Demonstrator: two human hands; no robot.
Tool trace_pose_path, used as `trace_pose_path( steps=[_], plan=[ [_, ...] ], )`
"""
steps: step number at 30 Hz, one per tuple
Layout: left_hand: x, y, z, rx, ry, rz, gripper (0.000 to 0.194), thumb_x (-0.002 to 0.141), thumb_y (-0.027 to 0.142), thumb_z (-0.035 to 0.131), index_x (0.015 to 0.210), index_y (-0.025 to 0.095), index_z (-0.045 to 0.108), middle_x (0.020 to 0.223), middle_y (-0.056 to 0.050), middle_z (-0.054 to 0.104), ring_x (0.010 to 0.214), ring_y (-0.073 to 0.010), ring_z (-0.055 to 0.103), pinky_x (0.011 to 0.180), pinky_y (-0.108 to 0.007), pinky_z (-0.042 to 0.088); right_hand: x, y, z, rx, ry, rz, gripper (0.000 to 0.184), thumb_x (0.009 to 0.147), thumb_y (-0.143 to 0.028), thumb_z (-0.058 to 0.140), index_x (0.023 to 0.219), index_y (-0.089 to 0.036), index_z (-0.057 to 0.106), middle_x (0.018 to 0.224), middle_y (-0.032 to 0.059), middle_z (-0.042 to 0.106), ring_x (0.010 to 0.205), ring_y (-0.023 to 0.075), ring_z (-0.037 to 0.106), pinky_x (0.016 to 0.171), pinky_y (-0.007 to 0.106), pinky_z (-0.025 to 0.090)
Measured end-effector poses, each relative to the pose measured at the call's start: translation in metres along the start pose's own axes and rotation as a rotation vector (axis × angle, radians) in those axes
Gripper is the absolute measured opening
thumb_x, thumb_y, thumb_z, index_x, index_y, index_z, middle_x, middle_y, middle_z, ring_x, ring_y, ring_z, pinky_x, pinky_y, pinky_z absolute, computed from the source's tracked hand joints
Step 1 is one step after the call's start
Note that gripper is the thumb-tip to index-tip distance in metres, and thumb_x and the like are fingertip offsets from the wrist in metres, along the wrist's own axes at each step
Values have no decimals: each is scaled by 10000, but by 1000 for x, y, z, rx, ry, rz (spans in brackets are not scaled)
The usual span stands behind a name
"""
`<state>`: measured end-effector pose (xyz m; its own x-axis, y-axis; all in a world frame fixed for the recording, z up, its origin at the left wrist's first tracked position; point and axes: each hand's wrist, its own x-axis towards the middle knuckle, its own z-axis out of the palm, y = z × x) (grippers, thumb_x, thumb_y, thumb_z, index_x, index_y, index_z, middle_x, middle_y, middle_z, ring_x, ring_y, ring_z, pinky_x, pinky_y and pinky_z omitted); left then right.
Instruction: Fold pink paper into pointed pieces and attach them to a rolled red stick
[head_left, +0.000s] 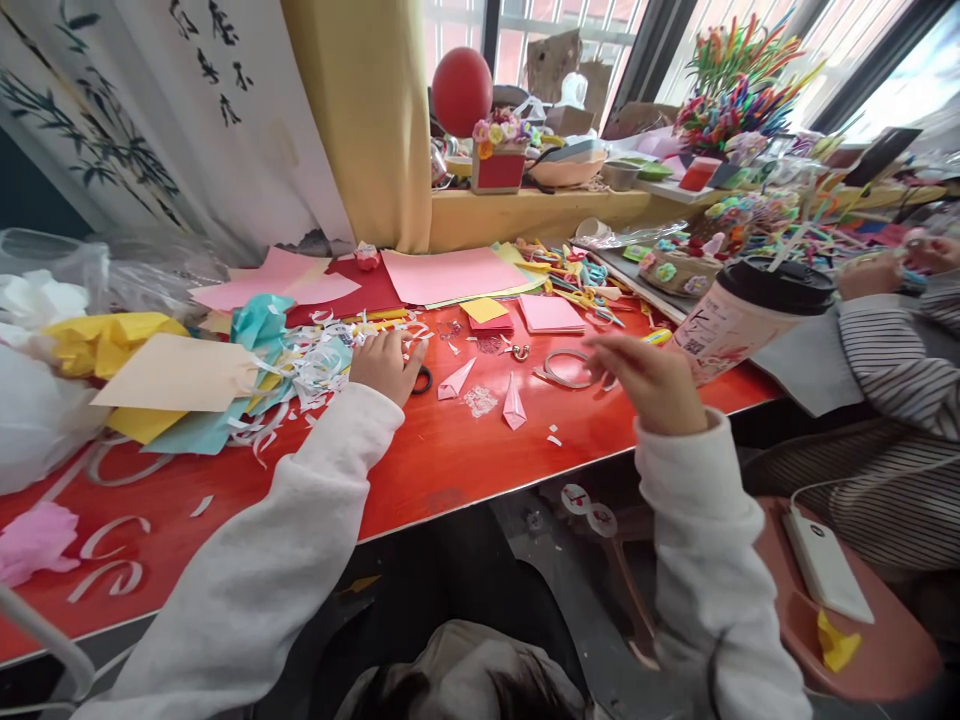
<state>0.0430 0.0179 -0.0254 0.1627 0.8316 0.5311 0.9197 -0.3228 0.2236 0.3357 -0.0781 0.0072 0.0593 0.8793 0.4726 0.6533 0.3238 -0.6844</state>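
Note:
My left hand [386, 365] rests at the edge of a heap of shredded paper strips [319, 365], its thumb apart from the fingers and nothing seen in it. Beside its thumb lies a black ring-shaped piece [424, 380]. Over the right part of the red table, my right hand [652, 380] hovers with fingers stretched leftward; the fingertips are blurred. Just left of them is a pale coiled band [564, 369]. Between the hands lie two folded pink paper pieces, one [456, 380] nearer the left hand and another [514, 405] further right, with white crumbs [480, 401] between them.
Pink square papers [551, 314] and a yellow sheet [485, 309] lie behind. A lidded paper cup [750, 310] stands right of my right hand. Another person's striped sleeve [892, 350] is at far right. A white power bank [829, 560] sits on a stool [885, 650].

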Motion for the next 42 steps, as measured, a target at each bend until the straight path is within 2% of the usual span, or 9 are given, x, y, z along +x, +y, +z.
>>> trace_pose_path(
  steps=[5,8,17,21,25,30,33,36,42],
  plan=[
    [-1,1,0,40,-11,12,398,859,434,357,1026,145,575,956,-94,649,943,-262,548,815,-364,379,104,69,23,-325,-282,31,328,840,-306,476,1082,-141,624,1106,95,632,1042,188,576,942,336,415],
    [-6,3,-1,80,-37,49,346,866,406,350,947,171,591,904,-83,667,920,-262,560,805,-372,374,136,107,51,-529,-335,47,547,839,-304,494,1338,-112,375,1431,145,296,1323,224,291,1075,338,243],
    [-7,0,-3,102,-106,7,361,879,376,302,921,186,605,866,-84,672,924,-268,567,785,-390,360,133,138,63,-572,-359,102,486,892,-414,331,1299,-173,441,1304,137,485,1186,264,471,967,386,361],
    [-7,-5,1,110,-136,-6,353,872,370,312,931,181,604,886,-92,670,944,-277,561,795,-398,356,133,132,64,-600,-332,105,613,853,-469,395,1352,-118,346,1396,158,359,1287,267,339,1030,382,288],
    [-6,-5,0,100,-65,13,344,875,366,311,927,189,601,878,-82,673,936,-266,556,812,-396,347,131,124,63,-617,-379,109,759,750,-567,512,1350,-132,349,1412,153,333,1302,263,311,1047,363,265],
    [26,11,-15,45,46,64,320,867,361,350,947,178,599,947,-59,659,939,-248,531,810,-374,365,130,115,64,-650,-374,168,587,799,-537,442,1225,-137,499,1257,179,513,1141,289,491,938,407,349],
    [66,32,-16,14,-70,65,309,854,330,368,974,162,597,1015,-76,635,1014,-257,504,863,-378,365,133,115,67,-653,-310,199,450,835,-442,406,1149,-155,552,1161,166,580,1046,293,549,876,424,378],
    [105,56,2,-73,-379,81,351,857,315,353,997,117,607,1137,-126,587,1113,-259,469,940,-370,338,136,123,67,-619,-220,248,419,860,-416,340,1091,-164,582,1128,164,594,1012,308,561,851,448,378],
    [150,109,60,-226,-776,47,229,798,215,483,885,100,661,922,-95,690,806,-158,630,697,-236,475,145,142,54,-389,-52,298,455,879,-410,262,960,-145,624,987,134,642,955,263,567,819,364,399]
  ],
)
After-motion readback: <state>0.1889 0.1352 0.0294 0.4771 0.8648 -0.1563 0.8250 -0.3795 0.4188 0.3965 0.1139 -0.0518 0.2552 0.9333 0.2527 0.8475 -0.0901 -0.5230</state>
